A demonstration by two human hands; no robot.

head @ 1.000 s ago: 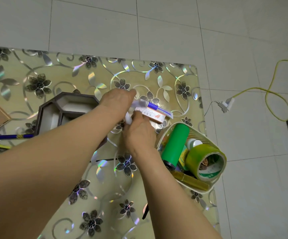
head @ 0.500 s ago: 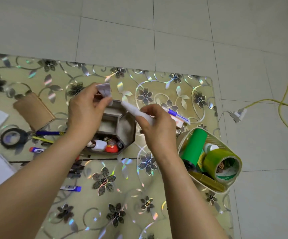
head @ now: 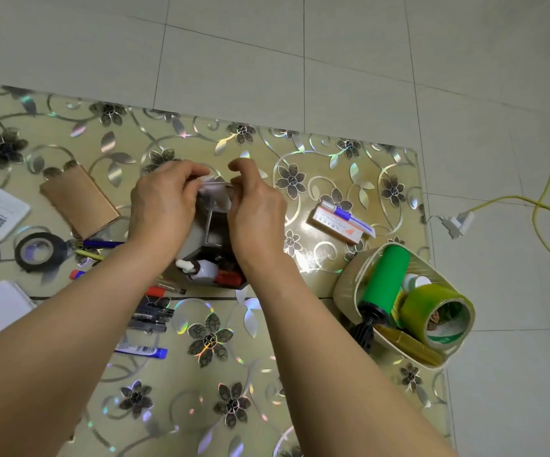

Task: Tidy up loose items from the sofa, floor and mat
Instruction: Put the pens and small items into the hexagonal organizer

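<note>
My left hand (head: 163, 206) and my right hand (head: 255, 209) meet over a dark compartment box (head: 212, 249) on the patterned mat (head: 201, 374). Together they pinch a small pale item (head: 213, 190) between their fingertips, just above the box. What the item is stays unclear, since the fingers hide most of it. A small white bottle (head: 201, 270) and a red item (head: 230, 278) lie in the box's near compartment. Loose pens (head: 151, 316) and a blue tube (head: 142, 350) lie on the mat under my left forearm.
An orange-white carton with a blue-capped applicator (head: 339, 222) lies right of the hands. A basket (head: 349, 285) at the mat's right edge holds a green cylinder (head: 385, 282) and green tape (head: 438, 318). Black tape (head: 38, 250), a brown box (head: 79, 201) and white cards lie left. A yellow cable (head: 544, 206) crosses the tiles.
The hands were apart, the left holding a pale piece and the right a white tube. They have come together above the box. The view has shifted left.
</note>
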